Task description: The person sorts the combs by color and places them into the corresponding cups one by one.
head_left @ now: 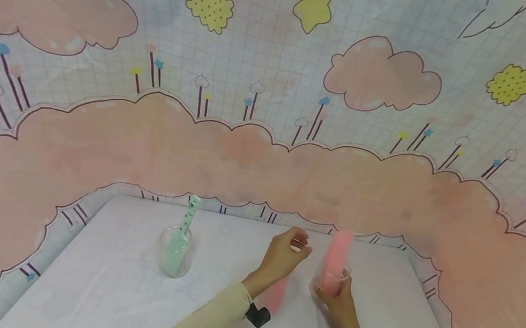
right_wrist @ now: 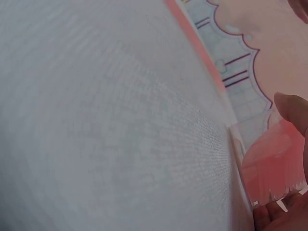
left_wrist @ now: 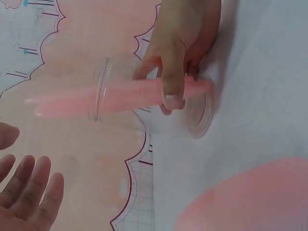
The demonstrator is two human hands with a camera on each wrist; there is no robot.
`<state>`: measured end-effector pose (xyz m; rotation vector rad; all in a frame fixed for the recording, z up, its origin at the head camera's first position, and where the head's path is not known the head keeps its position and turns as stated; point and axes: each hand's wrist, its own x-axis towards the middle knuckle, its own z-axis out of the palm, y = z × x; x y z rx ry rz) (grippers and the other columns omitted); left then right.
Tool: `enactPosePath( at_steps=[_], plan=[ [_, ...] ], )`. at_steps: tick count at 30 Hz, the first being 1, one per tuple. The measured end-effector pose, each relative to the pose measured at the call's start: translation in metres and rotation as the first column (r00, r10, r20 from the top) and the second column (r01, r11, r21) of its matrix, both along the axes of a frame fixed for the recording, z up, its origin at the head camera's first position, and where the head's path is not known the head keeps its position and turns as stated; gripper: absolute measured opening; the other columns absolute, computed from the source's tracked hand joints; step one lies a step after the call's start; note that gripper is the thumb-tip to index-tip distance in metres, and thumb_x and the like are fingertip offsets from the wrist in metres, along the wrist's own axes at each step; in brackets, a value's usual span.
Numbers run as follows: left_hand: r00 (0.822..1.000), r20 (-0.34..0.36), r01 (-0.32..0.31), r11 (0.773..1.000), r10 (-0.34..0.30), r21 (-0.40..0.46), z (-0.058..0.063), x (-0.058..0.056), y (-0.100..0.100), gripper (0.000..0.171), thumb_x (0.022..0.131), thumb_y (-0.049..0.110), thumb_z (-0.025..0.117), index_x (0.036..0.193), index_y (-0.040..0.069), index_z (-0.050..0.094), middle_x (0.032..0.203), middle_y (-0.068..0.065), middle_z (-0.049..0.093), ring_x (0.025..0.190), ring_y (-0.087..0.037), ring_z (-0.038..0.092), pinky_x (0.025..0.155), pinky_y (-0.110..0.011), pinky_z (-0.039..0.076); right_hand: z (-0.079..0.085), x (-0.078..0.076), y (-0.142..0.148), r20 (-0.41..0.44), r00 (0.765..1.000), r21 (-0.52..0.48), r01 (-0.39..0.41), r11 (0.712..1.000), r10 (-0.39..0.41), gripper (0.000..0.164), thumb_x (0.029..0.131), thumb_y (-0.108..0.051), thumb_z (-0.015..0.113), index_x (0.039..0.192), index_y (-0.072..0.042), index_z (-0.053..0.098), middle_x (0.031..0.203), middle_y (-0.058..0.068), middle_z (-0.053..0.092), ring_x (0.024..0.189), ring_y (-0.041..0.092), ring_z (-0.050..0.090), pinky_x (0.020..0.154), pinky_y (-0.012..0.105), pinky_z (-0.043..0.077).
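Note:
My right hand (head_left: pixel 343 305) grips a clear cup (head_left: pixel 345 275) low on its side, at the right of the white table. In that cup a pink comb (head_left: pixel 337 257) stands upright, its upper end above the rim. Tooth-like edges of the comb (right_wrist: pixel 274 163) show in the right wrist view. To the left of the cup, my left hand (head_left: pixel 287 251) hovers with loosely bent fingers and holds nothing. Below my left wrist lies another pink piece (head_left: pixel 276 295), partly hidden by the arm; it is a blurred pink shape (left_wrist: pixel 255 202) in the left wrist view.
A second clear cup (head_left: pixel 162 248) stands at the left of the white table (head_left: pixel 103 276). A mint-green utensil with a dotted handle (head_left: pixel 188 218) leans in it. Behind the table hangs a patterned cloth (head_left: pixel 242 164) with pink clouds.

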<state>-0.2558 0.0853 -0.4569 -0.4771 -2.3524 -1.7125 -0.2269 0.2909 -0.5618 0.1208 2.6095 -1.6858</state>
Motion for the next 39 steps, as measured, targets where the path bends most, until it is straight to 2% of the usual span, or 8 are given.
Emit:
enactPosePath(
  at_steps=[7,11,17,22,29,34,39],
  plan=[
    [1.0,0.025,-0.006,1.0,0.006,0.003,-0.005,0.002,-0.011,0.026,0.087,0.022,0.072,0.111,0.013,0.064,0.102,-0.008,0.07,0.089,-0.01,0.068,0.076,-0.019,0.055,0.001,0.001,0.0,-0.012,1.0,0.001,-0.005,1.0,0.005,0.101,0.087,-0.037,0.073,0.156,-0.011,0.003,0.155,0.026,0.029,0.141,0.042,0.033,0.114,0.062,0.03],
    [1.0,0.02,-0.019,1.0,0.019,-0.013,-0.011,0.005,-0.017,0.028,0.087,0.021,0.071,0.112,0.011,0.062,0.102,-0.01,0.071,0.09,-0.014,0.069,0.076,-0.021,0.055,0.0,0.002,0.0,-0.007,1.0,0.005,-0.005,1.0,0.005,0.1,0.087,-0.036,0.073,0.155,-0.01,0.003,0.155,0.025,0.028,0.141,0.042,0.033,0.114,0.062,0.03],
    [0.996,0.069,-0.044,0.996,0.049,-0.072,-0.025,0.008,-0.027,0.033,0.087,0.023,0.071,0.116,0.012,0.06,0.104,-0.014,0.07,0.091,-0.019,0.069,0.077,-0.028,0.055,0.001,0.003,-0.001,0.006,1.0,-0.001,-0.002,1.0,0.002,0.101,0.087,-0.036,0.073,0.156,-0.011,0.003,0.157,0.025,0.026,0.143,0.042,0.03,0.116,0.062,0.026],
    [0.991,0.109,-0.065,0.99,0.079,-0.127,-0.038,0.009,-0.033,0.035,0.087,0.023,0.071,0.118,0.011,0.058,0.107,-0.011,0.069,0.097,-0.022,0.069,0.08,-0.034,0.056,-0.001,0.003,0.001,0.001,1.0,-0.001,-0.004,1.0,0.004,0.1,0.087,-0.035,0.073,0.155,-0.009,0.004,0.156,0.027,0.028,0.143,0.042,0.03,0.116,0.061,0.026],
    [0.989,0.136,-0.041,0.992,0.058,-0.122,-0.051,0.01,-0.038,0.042,0.087,0.021,0.071,0.122,0.003,0.056,0.112,-0.015,0.068,0.101,-0.027,0.068,0.085,-0.041,0.057,0.0,0.001,0.002,-0.002,1.0,-0.012,-0.005,1.0,0.005,0.099,0.087,-0.032,0.073,0.154,-0.009,0.005,0.154,0.027,0.03,0.142,0.042,0.032,0.117,0.06,0.026],
    [0.987,0.152,-0.025,0.994,0.042,-0.109,-0.059,0.01,-0.039,0.043,0.087,0.02,0.071,0.123,0.001,0.055,0.115,-0.018,0.067,0.105,-0.03,0.067,0.089,-0.043,0.056,0.001,0.001,0.002,-0.003,1.0,-0.016,-0.001,1.0,0.001,0.099,0.087,-0.032,0.074,0.155,-0.01,0.005,0.154,0.026,0.03,0.143,0.042,0.031,0.117,0.061,0.026],
    [0.986,0.154,-0.041,0.989,0.063,-0.141,-0.068,0.012,-0.04,0.042,0.087,0.018,0.072,0.121,0.001,0.054,0.116,-0.02,0.066,0.105,-0.032,0.066,0.089,-0.044,0.056,-0.001,0.002,0.002,0.015,1.0,-0.059,-0.004,0.998,0.005,0.103,0.086,-0.039,0.074,0.156,-0.013,0.003,0.155,0.026,0.028,0.144,0.041,0.029,0.117,0.061,0.025]
  ],
)
